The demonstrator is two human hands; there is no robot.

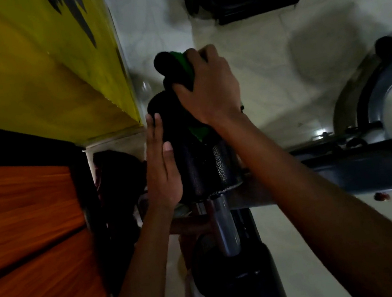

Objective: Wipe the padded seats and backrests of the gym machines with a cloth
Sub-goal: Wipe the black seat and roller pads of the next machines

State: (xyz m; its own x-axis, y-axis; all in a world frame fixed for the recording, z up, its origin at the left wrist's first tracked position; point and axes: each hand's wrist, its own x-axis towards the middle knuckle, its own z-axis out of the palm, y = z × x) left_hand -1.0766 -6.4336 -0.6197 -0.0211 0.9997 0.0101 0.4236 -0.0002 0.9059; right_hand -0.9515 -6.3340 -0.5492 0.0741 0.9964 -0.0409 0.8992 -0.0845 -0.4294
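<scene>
floor (266,66): pale tiles, dim light, yellow wall (33,71) and orange wood panel (23,225) at left
pad (180,135): black padded roller on the machine frame (345,166), centre
cloth (183,61): green, on the pad's far end
right hand (208,88): fingers curled round the cloth, gripping it against the pad
left hand (162,168): fingers straight, palm flat against the pad's left side

Padded seat (185,155): centre of view, mounted on the post (224,225) below it
Left hand (162,168): flat against the seat's left side
Right hand (208,88): on the seat's far end, gripping the cloth (183,63)
Cloth: between right hand and pad
Wall (25,72): left of the seat
Frame bar (358,167): extended right from the seat
Floor (266,61): beneath and beyond the machine
</scene>
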